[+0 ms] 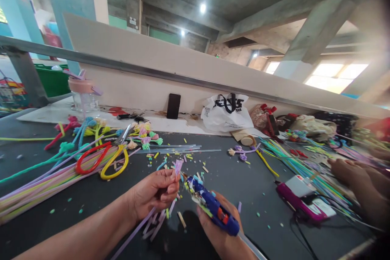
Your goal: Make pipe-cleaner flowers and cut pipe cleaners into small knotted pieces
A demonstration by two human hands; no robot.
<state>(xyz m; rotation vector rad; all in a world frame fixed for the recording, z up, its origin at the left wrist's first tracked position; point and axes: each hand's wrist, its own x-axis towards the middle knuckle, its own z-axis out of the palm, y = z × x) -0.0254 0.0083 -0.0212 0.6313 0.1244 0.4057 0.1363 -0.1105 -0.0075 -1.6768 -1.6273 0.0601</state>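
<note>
My left hand point(157, 193) is closed in a pinch on a lilac pipe cleaner point(134, 233), whose stem trails down toward the lower edge. A small lilac piece point(178, 165) sticks up above the fingertips. My right hand point(222, 227) is wrapped round a blue hot glue gun point(213, 205), with a clear glue stick point(251, 245) coming out of its back end. Bits of coloured fuzz cling to the gun's front, and its nozzle points at the lilac piece, close to it. Whether they touch I cannot tell. Short lilac pieces point(155, 225) lie below my left hand.
Scissors point(114, 158) with red and yellow handles rest on pipe cleaners point(39, 193) at left. Clear glue sticks point(183, 149) lie ahead among scraps. A phone point(173, 106) and a white bag point(225, 113) stand behind. A purple power strip point(300, 203) and another person's hands point(359, 178) are at right.
</note>
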